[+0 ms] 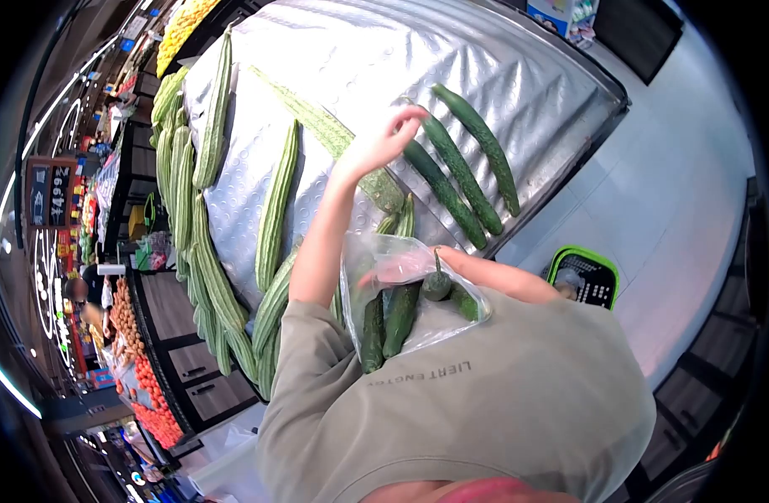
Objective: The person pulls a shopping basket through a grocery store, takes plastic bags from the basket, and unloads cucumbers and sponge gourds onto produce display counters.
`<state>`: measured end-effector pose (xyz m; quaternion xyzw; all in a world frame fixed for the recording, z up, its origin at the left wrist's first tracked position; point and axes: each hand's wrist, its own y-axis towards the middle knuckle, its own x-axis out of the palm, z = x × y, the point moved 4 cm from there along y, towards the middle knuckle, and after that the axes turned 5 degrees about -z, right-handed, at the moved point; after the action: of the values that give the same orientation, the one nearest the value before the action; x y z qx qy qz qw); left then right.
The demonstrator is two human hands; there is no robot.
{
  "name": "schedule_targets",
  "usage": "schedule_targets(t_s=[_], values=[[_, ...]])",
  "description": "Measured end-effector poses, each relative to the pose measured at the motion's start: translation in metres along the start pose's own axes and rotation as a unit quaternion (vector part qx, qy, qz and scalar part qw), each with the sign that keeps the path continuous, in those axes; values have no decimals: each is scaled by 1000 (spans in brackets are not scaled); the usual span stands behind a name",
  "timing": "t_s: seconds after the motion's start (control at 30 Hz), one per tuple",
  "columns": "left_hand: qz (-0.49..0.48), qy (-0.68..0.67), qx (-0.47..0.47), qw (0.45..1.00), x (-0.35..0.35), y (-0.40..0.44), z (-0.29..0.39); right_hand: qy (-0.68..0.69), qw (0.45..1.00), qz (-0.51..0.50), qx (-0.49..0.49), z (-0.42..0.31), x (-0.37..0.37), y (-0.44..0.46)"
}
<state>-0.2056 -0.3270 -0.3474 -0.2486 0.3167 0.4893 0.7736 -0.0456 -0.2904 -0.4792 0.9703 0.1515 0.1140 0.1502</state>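
Note:
My left hand (389, 142) reaches over the metal display table, its fingers curled at the upper end of the middle cucumber (460, 172). To the right lies another cucumber (481, 142). On the near side a third cucumber (443, 194) has its top end by my hand. Close to my chest, my right hand (403, 267) grips a clear plastic bag (363, 247), seen partly through the film. Inside the bag are several cucumbers (401, 318), one with its stem end pointing up. A thick pale-green gourd (380, 191) lies under my left wrist.
Long ridged gourds (275, 205) lie along the left of the silver-lined table (351, 50). A green-rimmed black basket (584, 277) sits on the floor at right. Orange produce (154, 402) and a price sign (51, 193) are at left. People stand farther off.

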Motion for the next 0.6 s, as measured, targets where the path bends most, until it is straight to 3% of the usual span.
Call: schedule_targets(t_s=[0.03, 0.17, 0.2, 0.23, 0.3, 0.37, 0.4, 0.43, 0.5, 0.53, 0.6], values=[[-32, -63, -23, 997, -9, -27, 18, -3, 999, 21, 31, -8, -2, -1], [32, -207, 52, 977, -42, -148, 65, -79, 995, -10, -52, 11, -5, 8], [14, -231, 97, 968, -44, -175, 73, -1, 995, -8, -99, 19, -6, 8], [-2, -256, 142, 956, -42, -197, 83, 126, 992, -19, -19, 34, -8, 14], [-117, -185, 66, 974, -26, -220, 96, 116, 992, -44, -37, 18, -5, 11], [-142, -90, 19, 986, -2, -230, 96, -65, 995, -68, 26, 6, -7, 10], [-140, -66, 16, 988, 6, -239, 91, -33, 998, -47, 1, 9, -6, 9], [-141, -45, 14, 989, 14, -247, 88, 89, 994, -50, -45, -6, -4, 10], [-147, -78, 31, 986, 21, -259, 85, 215, 969, 105, 65, -26, 4, 8], [-163, -98, 59, 980, 24, -264, 86, 130, 980, 115, 92, -23, -1, 4], [-167, -122, 81, 975, 28, -273, 89, 132, 982, 86, 99, -21, -5, 2]])
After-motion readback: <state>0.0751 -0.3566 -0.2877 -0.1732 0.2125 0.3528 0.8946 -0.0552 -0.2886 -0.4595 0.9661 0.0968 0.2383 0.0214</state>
